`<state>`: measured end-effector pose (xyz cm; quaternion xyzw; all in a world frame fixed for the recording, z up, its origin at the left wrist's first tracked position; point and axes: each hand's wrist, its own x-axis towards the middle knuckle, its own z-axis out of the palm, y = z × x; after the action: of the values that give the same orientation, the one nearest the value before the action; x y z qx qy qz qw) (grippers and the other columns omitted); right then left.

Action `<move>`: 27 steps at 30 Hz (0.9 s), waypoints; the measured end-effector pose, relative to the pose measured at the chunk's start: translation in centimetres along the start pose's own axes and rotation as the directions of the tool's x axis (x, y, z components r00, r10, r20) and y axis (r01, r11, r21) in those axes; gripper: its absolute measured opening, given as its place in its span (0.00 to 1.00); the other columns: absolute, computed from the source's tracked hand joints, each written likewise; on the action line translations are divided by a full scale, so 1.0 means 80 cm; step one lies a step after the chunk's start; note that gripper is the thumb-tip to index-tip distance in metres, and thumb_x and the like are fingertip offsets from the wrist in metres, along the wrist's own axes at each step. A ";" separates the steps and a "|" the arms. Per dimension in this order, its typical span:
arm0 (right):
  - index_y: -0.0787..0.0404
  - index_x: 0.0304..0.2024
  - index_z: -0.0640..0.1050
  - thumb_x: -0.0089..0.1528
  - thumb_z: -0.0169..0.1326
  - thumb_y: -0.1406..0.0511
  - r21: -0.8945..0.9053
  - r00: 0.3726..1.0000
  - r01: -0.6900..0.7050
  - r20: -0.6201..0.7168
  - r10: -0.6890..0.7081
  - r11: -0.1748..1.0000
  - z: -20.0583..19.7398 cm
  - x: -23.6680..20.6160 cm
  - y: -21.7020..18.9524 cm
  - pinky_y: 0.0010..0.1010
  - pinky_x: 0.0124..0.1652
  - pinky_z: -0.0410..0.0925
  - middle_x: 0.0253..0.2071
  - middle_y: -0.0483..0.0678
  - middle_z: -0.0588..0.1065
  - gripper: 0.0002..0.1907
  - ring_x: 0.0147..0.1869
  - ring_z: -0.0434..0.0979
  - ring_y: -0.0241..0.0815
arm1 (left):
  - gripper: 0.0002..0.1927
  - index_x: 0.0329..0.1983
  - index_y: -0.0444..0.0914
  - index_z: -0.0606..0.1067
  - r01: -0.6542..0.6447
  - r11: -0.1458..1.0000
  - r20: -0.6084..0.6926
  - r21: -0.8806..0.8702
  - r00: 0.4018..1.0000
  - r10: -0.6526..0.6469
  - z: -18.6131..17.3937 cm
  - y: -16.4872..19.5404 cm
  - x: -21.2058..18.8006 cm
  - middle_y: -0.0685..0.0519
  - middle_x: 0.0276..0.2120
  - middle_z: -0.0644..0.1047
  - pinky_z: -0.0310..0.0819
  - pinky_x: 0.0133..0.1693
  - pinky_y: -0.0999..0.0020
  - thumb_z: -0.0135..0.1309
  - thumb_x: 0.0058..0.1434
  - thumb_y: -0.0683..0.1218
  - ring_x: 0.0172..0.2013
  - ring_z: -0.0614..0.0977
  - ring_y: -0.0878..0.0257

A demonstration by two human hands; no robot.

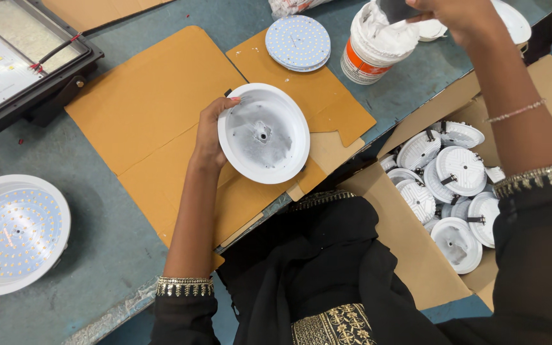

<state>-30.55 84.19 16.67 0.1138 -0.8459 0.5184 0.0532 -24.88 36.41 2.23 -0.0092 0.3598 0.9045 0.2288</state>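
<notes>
The left hand grips a white lamp housing over the cardboard, its bowl smeared grey but bare of a disc, while the right hand clenches a spatula in the paste tub.

White round downlight housing: shallow dish, wide flat rim, grey-smeared inner floor, small hole at centre. Tilted, open side up, over brown cardboard at bench edge, gripped at left rim. White plastic tub: orange band, heaped with white paste, upright on bench just beyond cardboard. Dark flat spatula dipped into paste at tub's top.
</notes>
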 end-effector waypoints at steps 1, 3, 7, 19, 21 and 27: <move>0.67 0.57 0.76 0.75 0.57 0.71 0.076 1.000 -0.014 0.012 0.013 0.997 0.009 -0.005 -0.009 0.43 0.59 0.74 0.54 0.50 0.76 0.09 0.59 0.80 0.43 | 0.14 0.44 0.31 0.75 -0.017 1.000 -0.005 -0.006 1.000 0.017 -0.001 -0.001 0.001 0.49 0.35 0.79 0.78 0.41 0.62 0.54 0.63 0.47 0.34 0.81 0.60; 0.66 0.56 0.75 0.75 0.57 0.71 0.208 0.998 -0.057 0.024 0.053 0.976 0.031 -0.017 -0.031 0.45 0.59 0.74 0.55 0.50 0.75 0.09 0.59 0.80 0.44 | 0.13 0.44 0.32 0.75 -0.047 0.998 -0.013 -0.032 0.999 0.047 -0.004 -0.002 0.002 0.50 0.34 0.78 0.78 0.41 0.63 0.54 0.63 0.46 0.34 0.80 0.61; 0.66 0.58 0.71 0.71 0.56 0.70 0.353 0.995 -0.094 0.068 0.074 0.931 0.099 -0.044 -0.083 0.45 0.57 0.74 0.57 0.52 0.75 0.14 0.60 0.80 0.47 | 0.13 0.45 0.31 0.75 -0.130 0.988 -0.013 -0.082 0.991 0.129 -0.007 -0.001 0.000 0.50 0.35 0.78 0.79 0.42 0.63 0.52 0.65 0.46 0.36 0.81 0.61; 0.71 0.66 0.69 0.72 0.47 0.68 0.513 0.972 0.109 -0.234 0.017 0.852 0.351 -0.152 -0.109 0.40 0.64 0.72 0.63 0.56 0.72 0.21 0.64 0.76 0.43 | 0.12 0.44 0.37 0.68 -0.282 0.956 -0.073 -0.077 0.958 0.276 0.024 -0.018 0.001 0.53 0.37 0.71 0.76 0.44 0.66 0.54 0.66 0.49 0.39 0.77 0.64; 0.69 0.68 0.70 0.74 0.45 0.68 0.355 0.943 0.143 -0.331 -0.019 0.924 0.382 -0.161 -0.101 0.37 0.66 0.70 0.65 0.57 0.73 0.20 0.65 0.76 0.44 | 0.13 0.44 0.38 0.68 -0.307 0.949 -0.069 -0.072 0.951 0.302 0.027 -0.021 -0.001 0.53 0.38 0.70 0.75 0.45 0.67 0.54 0.66 0.50 0.40 0.76 0.65; 0.61 0.69 0.69 0.67 0.44 0.77 -0.186 0.933 0.123 -0.314 -0.178 0.975 0.429 -0.165 -0.082 0.37 0.64 0.66 0.73 0.58 0.65 0.27 0.75 0.67 0.53 | 0.14 0.47 0.41 0.65 -0.361 0.932 -0.028 0.034 0.932 0.362 0.030 -0.026 -0.004 0.53 0.40 0.69 0.72 0.48 0.67 0.52 0.64 0.50 0.44 0.73 0.64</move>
<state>-15.22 52.63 3.89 0.0857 -0.8535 0.4535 0.2421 -23.35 39.15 2.73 0.0452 0.3720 0.9256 0.0527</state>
